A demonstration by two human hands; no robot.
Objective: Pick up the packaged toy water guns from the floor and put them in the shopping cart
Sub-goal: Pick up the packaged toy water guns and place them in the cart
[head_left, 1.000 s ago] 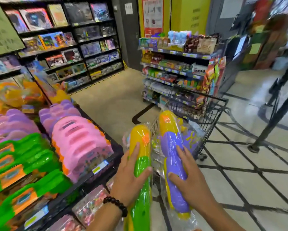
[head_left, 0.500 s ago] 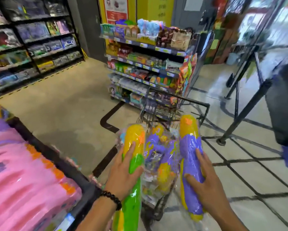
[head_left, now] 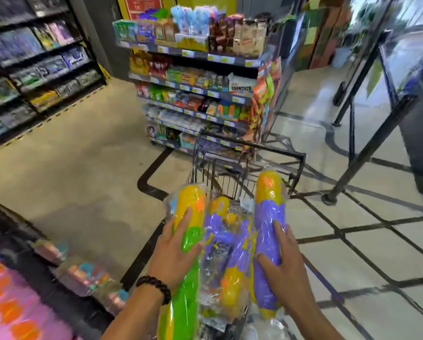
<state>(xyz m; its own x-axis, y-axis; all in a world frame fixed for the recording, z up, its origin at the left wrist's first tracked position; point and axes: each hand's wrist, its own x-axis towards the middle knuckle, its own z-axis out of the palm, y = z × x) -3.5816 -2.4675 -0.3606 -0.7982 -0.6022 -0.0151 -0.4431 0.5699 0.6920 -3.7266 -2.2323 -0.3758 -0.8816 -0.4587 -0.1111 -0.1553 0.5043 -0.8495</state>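
The green gun (head_left: 188, 273) is in the left hand (head_left: 173, 251). Its fingers (head_left: 184, 220) are curled round the middle of it, with the thumb on the far side. The purple gun (head_left: 269, 244) is in the right hand (head_left: 282, 263), and those fingers (head_left: 279, 231) wrap its middle too. Both guns point up and away, held over the near end of the cart (head_left: 252, 155). More guns in bags (head_left: 226, 246) lie in the cart between the two held ones.

Each gun looks like a fat, stiff plastic tube, and light. The clear bag round it is shiny and loose, so it may slide in the hand. The middle is a good place to hold, as the bag ends are floppy.

A snack shelf (head_left: 198, 77) stands just past the cart. The floor (head_left: 83, 173) is bare and tan on the left. A bead bracelet (head_left: 156, 288) is on the left wrist.
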